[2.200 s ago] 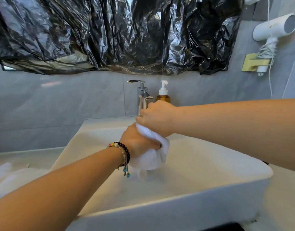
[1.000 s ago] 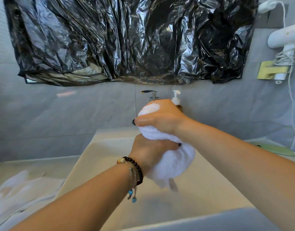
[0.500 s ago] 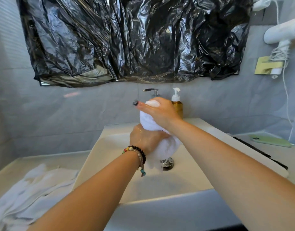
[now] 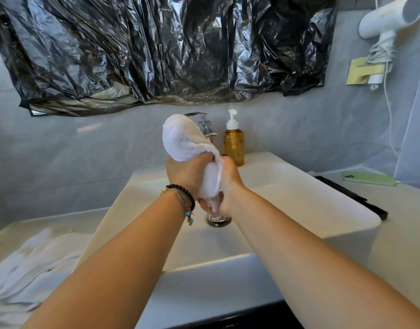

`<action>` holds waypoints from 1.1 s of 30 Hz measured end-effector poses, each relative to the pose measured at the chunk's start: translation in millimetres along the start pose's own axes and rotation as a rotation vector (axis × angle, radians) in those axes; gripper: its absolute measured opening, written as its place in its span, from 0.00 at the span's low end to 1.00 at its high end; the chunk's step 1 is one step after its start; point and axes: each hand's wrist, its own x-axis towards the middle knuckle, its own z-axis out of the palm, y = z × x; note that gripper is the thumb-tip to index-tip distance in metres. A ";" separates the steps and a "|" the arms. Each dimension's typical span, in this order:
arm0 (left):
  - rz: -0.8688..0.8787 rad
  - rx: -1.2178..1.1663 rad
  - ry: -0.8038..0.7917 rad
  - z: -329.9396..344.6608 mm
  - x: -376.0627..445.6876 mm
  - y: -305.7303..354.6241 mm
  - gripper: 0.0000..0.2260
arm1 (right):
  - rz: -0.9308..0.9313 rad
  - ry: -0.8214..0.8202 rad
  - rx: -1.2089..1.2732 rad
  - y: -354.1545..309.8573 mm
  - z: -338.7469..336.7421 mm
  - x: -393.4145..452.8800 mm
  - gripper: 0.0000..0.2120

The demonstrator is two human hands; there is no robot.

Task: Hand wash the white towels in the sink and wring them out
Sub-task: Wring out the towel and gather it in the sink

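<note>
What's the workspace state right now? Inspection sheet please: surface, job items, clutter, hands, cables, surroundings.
Surface: white sink set in a pale counter; drain unplugged.
Job's things: twisted white towel held above the basin; more white cloth on the counter, left.
Clutter: amber soap bottle, green phone.
Hands: left hand and right hand both grip the towel.
Cables: hair dryer cord hangs down the wall.
Surroundings: black plastic sheet covers the wall above the faucet.

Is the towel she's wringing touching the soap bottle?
Apart. The head view shows the towel held in both hands above the sink, with bare wall visible between it and the soap bottle.
</note>
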 end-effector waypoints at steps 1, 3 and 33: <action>0.011 0.015 0.007 1.0 -1.1 -0.2 0.09 | -0.072 0.044 0.014 2.3 7.7 -3.8 0.23; -0.017 -0.021 -0.005 2.3 -3.7 -2.3 0.08 | -0.231 0.159 0.016 9.5 20.7 -1.8 0.21; -0.325 -0.511 -0.159 -24.8 16.7 -17.9 0.30 | -1.097 0.140 -0.684 15.1 25.4 14.8 0.15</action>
